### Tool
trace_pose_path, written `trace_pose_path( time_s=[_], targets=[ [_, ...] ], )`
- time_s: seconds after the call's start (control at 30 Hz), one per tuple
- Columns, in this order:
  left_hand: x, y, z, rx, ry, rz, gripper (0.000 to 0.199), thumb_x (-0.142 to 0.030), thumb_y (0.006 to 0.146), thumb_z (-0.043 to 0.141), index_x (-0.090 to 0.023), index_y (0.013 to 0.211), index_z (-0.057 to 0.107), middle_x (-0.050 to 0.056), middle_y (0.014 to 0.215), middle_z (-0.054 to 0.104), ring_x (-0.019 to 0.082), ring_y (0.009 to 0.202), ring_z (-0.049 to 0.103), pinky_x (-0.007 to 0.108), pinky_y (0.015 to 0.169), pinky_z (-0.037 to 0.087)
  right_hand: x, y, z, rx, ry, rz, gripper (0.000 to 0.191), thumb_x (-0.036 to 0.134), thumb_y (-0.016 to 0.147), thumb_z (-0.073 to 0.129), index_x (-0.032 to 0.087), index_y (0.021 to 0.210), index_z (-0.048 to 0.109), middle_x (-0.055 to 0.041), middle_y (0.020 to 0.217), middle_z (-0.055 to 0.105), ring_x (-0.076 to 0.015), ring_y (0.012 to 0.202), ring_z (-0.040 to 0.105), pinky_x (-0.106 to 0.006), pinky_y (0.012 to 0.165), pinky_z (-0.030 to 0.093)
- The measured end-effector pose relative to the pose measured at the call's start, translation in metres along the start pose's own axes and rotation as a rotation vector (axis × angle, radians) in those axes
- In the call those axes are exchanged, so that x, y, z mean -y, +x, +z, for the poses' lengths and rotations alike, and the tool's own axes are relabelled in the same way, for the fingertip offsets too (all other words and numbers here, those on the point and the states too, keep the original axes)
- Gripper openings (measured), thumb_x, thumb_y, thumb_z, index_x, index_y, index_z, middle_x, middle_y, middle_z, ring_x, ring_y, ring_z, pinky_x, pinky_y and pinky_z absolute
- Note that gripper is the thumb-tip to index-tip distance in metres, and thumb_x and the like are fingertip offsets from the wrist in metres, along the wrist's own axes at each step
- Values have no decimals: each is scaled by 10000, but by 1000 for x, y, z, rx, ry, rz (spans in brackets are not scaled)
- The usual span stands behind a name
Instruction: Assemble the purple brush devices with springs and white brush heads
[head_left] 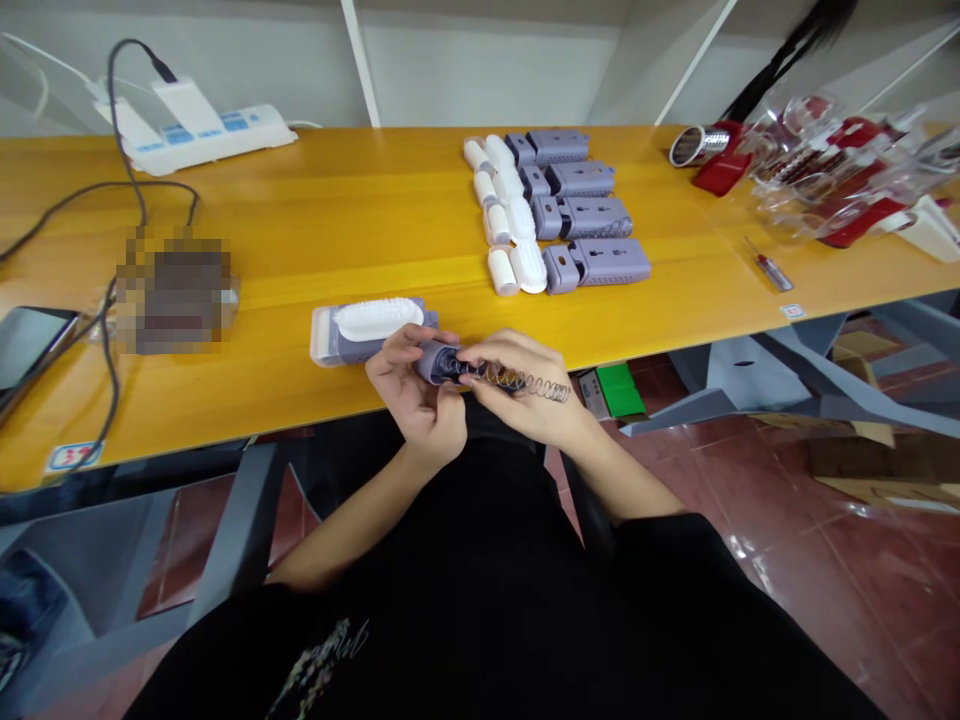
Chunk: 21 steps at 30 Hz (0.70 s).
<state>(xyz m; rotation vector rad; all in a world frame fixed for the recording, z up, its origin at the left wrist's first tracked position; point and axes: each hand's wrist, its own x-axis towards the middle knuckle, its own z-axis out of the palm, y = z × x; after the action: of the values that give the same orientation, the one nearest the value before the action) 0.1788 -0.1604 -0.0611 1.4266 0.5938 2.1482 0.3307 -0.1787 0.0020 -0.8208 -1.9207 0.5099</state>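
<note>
Over the table's front edge, my left hand [420, 410] has its fingers wrapped round a small grey-purple plastic housing [429, 362], whose open end faces right. My right hand [536, 400] pinches a thin coil spring [517, 378] at the mouth of that housing. The spring's free end sticks out to the right across the hand, and a dark part inside the mouth is partly covered by fingers. Just beyond my left hand lies a grey-purple case [352, 350] with a white ribbed oval piece [381, 318] on it.
Further back sit rows of white cylinders [503, 272], white ribbed ovals [530, 266] and grey-purple casings [611, 261]. A power strip [202, 140], cables and a phone [34, 345] are at left. A screwdriver [772, 272] and red-and-clear graters [724, 160] lie at right.
</note>
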Motion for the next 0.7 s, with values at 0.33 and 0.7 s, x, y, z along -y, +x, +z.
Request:
trace_pose_path(
  time_s=[0.33, 0.7],
  targets=[
    [-6, 6, 7, -79, 14, -10, 436, -116, 943, 724, -355, 1283, 592, 3, 1252, 575, 176, 1039, 732, 422, 979, 682, 2, -2, 4, 71, -96, -61, 267, 240, 1125, 721, 271, 1379, 795, -93, 1221, 810, -262, 1112, 787, -465, 1015, 686],
    [-9, 8, 7, -126, 57, -28, 348, -145, 962, 710, -321, 1225, 566, -2, 1199, 572, 168, 1009, 738, 449, 1036, 656, 1, -2, 4, 99, -119, -60, 267, 247, 1132, 711, 282, 1378, 809, -98, 1205, 805, -267, 1107, 781, -478, 1003, 686]
  ],
)
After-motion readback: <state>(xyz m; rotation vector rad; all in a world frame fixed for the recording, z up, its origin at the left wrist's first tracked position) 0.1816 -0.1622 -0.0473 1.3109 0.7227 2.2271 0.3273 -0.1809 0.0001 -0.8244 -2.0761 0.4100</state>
